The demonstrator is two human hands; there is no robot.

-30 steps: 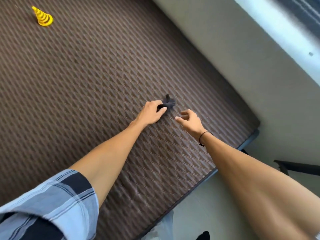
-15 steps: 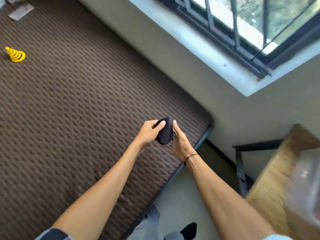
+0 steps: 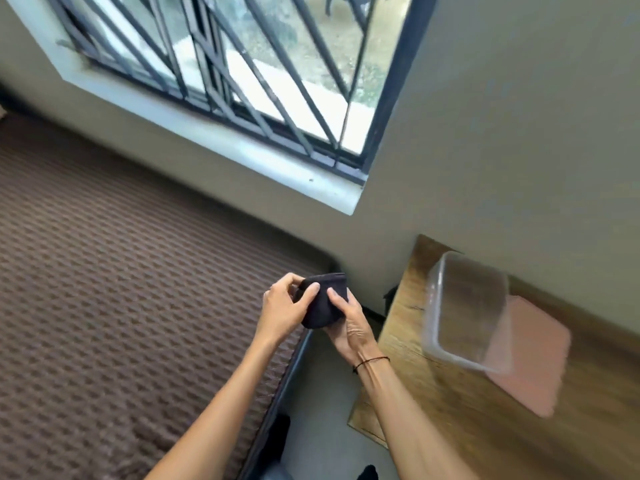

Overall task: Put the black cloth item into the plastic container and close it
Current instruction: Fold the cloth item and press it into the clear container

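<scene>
Our left hand (image 3: 282, 308) and right hand (image 3: 348, 322) together clasped the bunched black cloth item (image 3: 323, 301), keeping it compact, we judged, for packing. At three o'clock waited the clear rectangular plastic container (image 3: 465, 311), lidless, on the wooden table (image 3: 450, 427), its flat pink lid (image 3: 535, 358) beside it.

both hands (image 3: 317, 311) hold a black cloth item (image 3: 322, 303) in the air above the corner of a brown bed (image 3: 121, 306), in the gap between the bed and a wooden tabletop (image 3: 485, 427). the air between the hands and the tabletop is open. on the tabletop, a clear plastic container (image 3: 464, 310) sits lidless, its open mouth unobstructed. a pink lid (image 3: 533, 362) lies flat partly beneath it, on the side away from the hands. a grey wall (image 3: 519, 150) closes off the space just behind the container.
</scene>
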